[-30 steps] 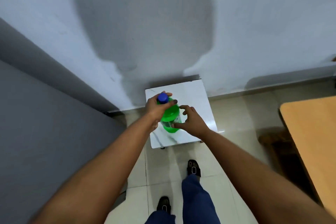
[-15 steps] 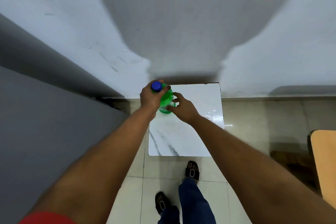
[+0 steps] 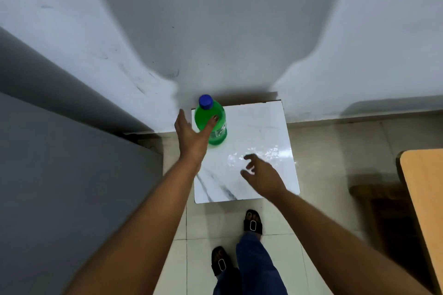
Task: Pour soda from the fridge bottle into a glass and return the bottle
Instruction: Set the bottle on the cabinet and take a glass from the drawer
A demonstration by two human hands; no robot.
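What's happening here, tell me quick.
A person stands over a small white marble-look table by the wall. A green soda bottle with a blue cap stands upright on its far left corner. The left hand is open beside the bottle, one finger across it, not gripping. The right hand hovers open above the tabletop, holding nothing. No glass is in view.

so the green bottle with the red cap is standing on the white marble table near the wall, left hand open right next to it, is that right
Not quite: the cap is blue, not red, as the head view shows. The rest holds: the green bottle stands upright on the white marble table near the wall, with the left hand open right beside it.
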